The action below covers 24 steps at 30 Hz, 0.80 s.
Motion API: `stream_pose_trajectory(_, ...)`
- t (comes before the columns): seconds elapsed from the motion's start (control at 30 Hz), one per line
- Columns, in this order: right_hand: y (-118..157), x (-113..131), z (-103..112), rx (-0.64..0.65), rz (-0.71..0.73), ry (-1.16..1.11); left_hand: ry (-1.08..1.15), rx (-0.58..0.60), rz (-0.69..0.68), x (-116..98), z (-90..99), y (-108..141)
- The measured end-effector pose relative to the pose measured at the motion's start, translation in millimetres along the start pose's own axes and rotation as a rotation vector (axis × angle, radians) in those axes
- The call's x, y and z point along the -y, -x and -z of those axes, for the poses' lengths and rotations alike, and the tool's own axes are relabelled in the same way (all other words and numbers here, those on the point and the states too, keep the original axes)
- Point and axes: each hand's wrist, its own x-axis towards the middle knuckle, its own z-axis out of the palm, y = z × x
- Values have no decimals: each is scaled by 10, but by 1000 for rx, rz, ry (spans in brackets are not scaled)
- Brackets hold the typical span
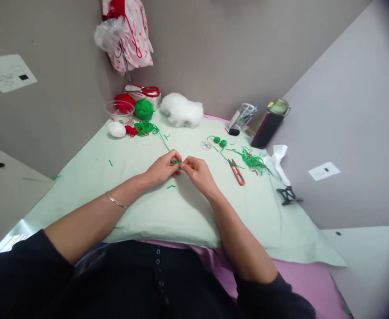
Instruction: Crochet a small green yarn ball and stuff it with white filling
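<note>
Both hands meet over the middle of the pale green cloth (pixel 194 212). My left hand (pixel 166 167) is closed on a small green yarn piece (pixel 177 162), partly hidden by the fingers. My right hand (pixel 196 172) pinches at the right side of the same piece, its fingertips touching those of my left hand. A green strand (pixel 163 141) runs from my left hand back to a loose green yarn tangle (pixel 144 128). Below the hands lies a short green scrap (pixel 171 186). Any tool between the fingers is too small to make out.
Orange-handled snips (pixel 237 173), green yarn scraps (pixel 254 161) and two small green balls (pixel 220 141) lie to the right. A phone (pixel 267 130) and a clear cup (pixel 244 116) stand behind. White stuffing (pixel 181 110), a green yarn ball (pixel 144 109) and a plastic tub (pixel 119 111) are at the back.
</note>
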Motion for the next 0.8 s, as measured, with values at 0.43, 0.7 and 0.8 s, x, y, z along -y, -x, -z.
stream_pose_trajectory(0.43, -69, -51, 59, -57, 7, -6, 111, -24, 63, -64, -30, 40)
stream_pose_trajectory(0.7, -103, -54, 34, -32, -62, -124, 172, -2, 57, -15, -66, 68)
stream_pose_trajectory(0.8, -113, -63, 32, -32, -79, -161, 182, 23, 34, -21, -73, 77)
